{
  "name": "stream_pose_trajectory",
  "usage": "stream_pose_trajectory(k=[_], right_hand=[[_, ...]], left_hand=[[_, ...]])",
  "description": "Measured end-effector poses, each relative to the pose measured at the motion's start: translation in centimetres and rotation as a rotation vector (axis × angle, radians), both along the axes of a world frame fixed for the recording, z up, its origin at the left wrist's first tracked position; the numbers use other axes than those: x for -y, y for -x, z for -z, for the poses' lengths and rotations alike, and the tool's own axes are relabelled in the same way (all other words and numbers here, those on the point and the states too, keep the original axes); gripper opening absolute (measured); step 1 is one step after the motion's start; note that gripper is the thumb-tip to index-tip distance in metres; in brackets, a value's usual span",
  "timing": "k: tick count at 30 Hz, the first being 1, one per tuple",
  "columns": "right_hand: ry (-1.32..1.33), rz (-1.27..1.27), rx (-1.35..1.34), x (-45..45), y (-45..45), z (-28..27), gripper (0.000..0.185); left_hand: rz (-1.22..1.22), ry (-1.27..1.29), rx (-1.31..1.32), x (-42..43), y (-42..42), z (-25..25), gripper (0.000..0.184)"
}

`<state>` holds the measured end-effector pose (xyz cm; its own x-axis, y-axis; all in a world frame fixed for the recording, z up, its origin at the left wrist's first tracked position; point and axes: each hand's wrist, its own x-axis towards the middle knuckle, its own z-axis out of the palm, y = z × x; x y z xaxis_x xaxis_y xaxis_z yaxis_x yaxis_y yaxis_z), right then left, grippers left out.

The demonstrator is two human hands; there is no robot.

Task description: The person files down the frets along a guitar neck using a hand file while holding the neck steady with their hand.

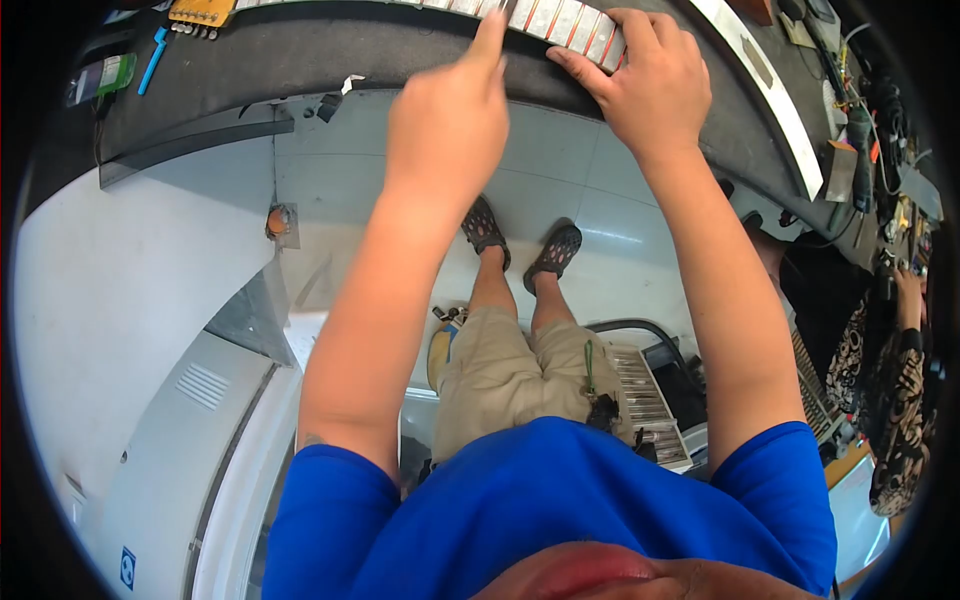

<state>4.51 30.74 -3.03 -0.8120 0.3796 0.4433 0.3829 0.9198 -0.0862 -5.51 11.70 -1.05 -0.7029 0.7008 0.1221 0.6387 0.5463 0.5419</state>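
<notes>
A guitar neck (580, 32) lies along the top edge of the view, silver strips covering the spaces between its reddish frets. At its left end is a yellow-brown headstock (203, 11) with tuning pegs. My left hand (450, 118) is closed over the middle of the neck, index finger stretched along it and slightly blurred. A thin dark sliver shows beside that fingertip; I cannot make out what it is. My right hand (660, 85) grips the neck's right end, thumb on the near side and fingers over the far side.
The neck rests on a dark workbench (300, 62). A blue tool (152, 62) lies at the left, a long white straightedge (765, 85) at the right. Tools clutter the far right, where another person's arm (908, 300) shows. Below is a drawer rack (650, 400) beside my legs.
</notes>
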Motion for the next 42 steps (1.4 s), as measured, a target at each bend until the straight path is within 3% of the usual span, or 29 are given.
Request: stream_pose_trajectory(k=[2, 5, 10, 12, 17, 20, 29, 31, 38, 42], right_hand=[[0.025, 0.008, 0.01, -0.1, 0.0, -0.2, 0.066], [0.014, 0.001, -0.011, -0.2, 0.0, -0.1, 0.066], [0.14, 0.01, 0.001, 0.9, 0.5, -2.0, 0.057], [0.147, 0.005, 0.02, 1.1, -0.1, -1.7, 0.057], [0.156, 0.002, 0.025, 0.8, 0.2, -2.2, 0.057], [-0.008, -0.013, -0.023, -0.2, 0.0, 0.0, 0.065], [0.021, -0.003, -0.016, -0.2, 0.1, 0.1, 0.067], [0.106, 0.007, 0.006, 0.6, 0.3, -1.5, 0.06], [0.161, 0.009, 0.021, 0.8, 0.2, -1.9, 0.056], [0.011, 0.006, -0.01, -0.4, 0.0, 0.0, 0.067]], left_hand=[[-0.011, 0.039, 0.092, 4.9, -3.4, 0.1, 0.053], [-0.019, -0.132, 0.145, 10.9, -7.1, 2.3, 0.056], [0.038, -0.011, -0.038, -0.2, 0.8, 0.4, 0.063], [0.045, -0.005, -0.056, -0.5, 0.6, 0.8, 0.063], [-0.01, 0.069, 0.108, 11.2, -7.4, 0.1, 0.065], [-0.016, 0.011, 0.128, 15.7, -10.3, 0.8, 0.067], [-0.025, -0.04, 0.152, 11.2, -7.2, 0.8, 0.066], [-0.023, -0.033, 0.14, 10.0, -6.6, 0.9, 0.065], [-0.002, -0.022, -0.054, -2.0, 0.9, 0.2, 0.053], [-0.004, 0.041, 0.061, 6.2, -4.8, -0.2, 0.06]])
